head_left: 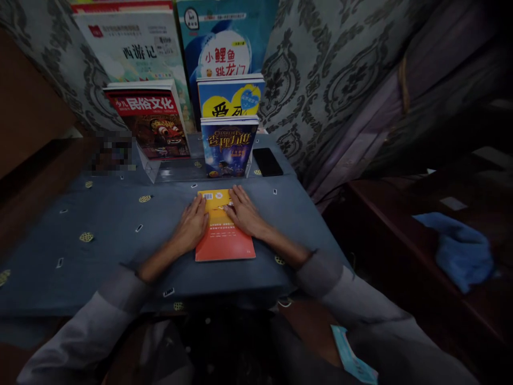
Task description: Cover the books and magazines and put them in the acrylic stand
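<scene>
A yellow and orange-red book [225,245] lies closed on the cloth-covered table, a barcode at its far end. Against its left edge rests my left hand [194,224], fingers stretched forward and the thumb side on the cover. Over the upper right of the cover lies my right hand [245,215], fingers extended and flat. Both hands touch the book without wrapping round it. Just beyond stands a dark blue book [229,149] in a clear stand [176,172], its title upside down.
Left on the stand is a red-topped book [154,128]; behind stand a blue and yellow book [230,97], a pale book [136,48] and a teal book [228,32]. A black phone [267,162] lies right of the stand. A blue cloth [460,251] lies far right.
</scene>
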`<act>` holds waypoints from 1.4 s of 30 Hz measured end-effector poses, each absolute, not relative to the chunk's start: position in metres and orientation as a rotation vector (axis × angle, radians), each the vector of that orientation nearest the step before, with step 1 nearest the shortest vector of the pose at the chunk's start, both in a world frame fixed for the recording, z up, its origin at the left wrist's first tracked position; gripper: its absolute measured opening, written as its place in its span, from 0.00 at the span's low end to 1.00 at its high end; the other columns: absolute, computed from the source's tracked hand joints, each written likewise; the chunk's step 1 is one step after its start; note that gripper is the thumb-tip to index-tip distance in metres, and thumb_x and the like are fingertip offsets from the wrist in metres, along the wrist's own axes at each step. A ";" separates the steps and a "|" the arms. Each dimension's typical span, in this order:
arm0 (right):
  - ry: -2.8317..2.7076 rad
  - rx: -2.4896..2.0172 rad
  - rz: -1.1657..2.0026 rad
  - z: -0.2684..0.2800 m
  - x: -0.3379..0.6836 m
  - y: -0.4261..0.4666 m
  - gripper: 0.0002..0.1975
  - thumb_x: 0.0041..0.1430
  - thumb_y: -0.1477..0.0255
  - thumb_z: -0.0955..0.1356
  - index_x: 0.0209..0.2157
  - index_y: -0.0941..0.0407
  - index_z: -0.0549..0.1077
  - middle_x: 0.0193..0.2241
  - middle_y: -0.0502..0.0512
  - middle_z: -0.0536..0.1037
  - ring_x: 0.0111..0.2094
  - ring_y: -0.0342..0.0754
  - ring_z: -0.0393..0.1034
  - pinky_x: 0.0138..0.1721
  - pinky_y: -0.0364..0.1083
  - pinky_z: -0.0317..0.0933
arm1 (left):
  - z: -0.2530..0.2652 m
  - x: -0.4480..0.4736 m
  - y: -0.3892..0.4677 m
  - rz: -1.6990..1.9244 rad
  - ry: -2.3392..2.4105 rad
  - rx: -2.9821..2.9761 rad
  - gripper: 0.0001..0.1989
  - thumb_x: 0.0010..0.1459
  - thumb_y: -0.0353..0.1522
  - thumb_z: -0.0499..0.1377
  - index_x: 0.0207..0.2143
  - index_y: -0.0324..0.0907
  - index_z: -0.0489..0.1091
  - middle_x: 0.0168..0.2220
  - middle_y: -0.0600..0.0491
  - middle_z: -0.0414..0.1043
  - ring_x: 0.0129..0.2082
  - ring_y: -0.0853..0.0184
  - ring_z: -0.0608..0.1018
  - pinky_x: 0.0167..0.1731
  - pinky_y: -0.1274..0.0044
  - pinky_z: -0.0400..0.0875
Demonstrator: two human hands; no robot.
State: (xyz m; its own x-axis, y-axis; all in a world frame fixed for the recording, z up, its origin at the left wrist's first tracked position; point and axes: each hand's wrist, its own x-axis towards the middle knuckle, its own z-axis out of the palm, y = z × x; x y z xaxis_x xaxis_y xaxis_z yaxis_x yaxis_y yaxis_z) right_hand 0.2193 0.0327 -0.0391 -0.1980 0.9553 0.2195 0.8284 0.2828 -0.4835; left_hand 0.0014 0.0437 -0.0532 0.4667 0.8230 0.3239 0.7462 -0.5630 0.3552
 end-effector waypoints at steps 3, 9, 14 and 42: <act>-2.117 -1.543 0.376 -0.040 0.215 0.009 0.34 0.71 0.60 0.59 0.69 0.67 0.56 0.71 0.72 0.53 0.74 0.59 0.39 0.72 0.62 0.43 | -0.054 0.002 0.028 0.678 1.349 2.533 0.29 0.71 0.41 0.43 0.68 0.33 0.55 0.70 0.34 0.54 0.72 0.50 0.56 0.67 0.55 0.55; -2.209 -1.432 0.315 -0.040 0.208 -0.052 0.34 0.71 0.59 0.60 0.70 0.64 0.54 0.71 0.73 0.52 0.74 0.61 0.40 0.70 0.66 0.45 | -0.050 -0.006 -0.031 0.612 1.313 2.543 0.36 0.71 0.48 0.45 0.72 0.37 0.44 0.72 0.34 0.46 0.73 0.48 0.49 0.68 0.52 0.50; -2.261 -1.369 0.264 -0.043 0.206 -0.093 0.43 0.66 0.54 0.66 0.72 0.62 0.47 0.71 0.76 0.52 0.73 0.64 0.38 0.68 0.70 0.47 | -0.044 -0.020 -0.070 0.519 1.217 2.664 0.48 0.66 0.54 0.51 0.73 0.40 0.29 0.73 0.33 0.41 0.73 0.46 0.47 0.68 0.50 0.51; -1.347 -0.959 0.612 0.036 0.218 -0.067 0.19 0.64 0.52 0.67 0.43 0.52 0.78 0.38 0.55 0.83 0.38 0.52 0.77 0.42 0.51 0.72 | 0.036 0.017 -0.026 1.416 1.009 1.576 0.30 0.62 0.57 0.53 0.45 0.41 0.75 0.42 0.48 0.78 0.45 0.59 0.78 0.50 0.70 0.73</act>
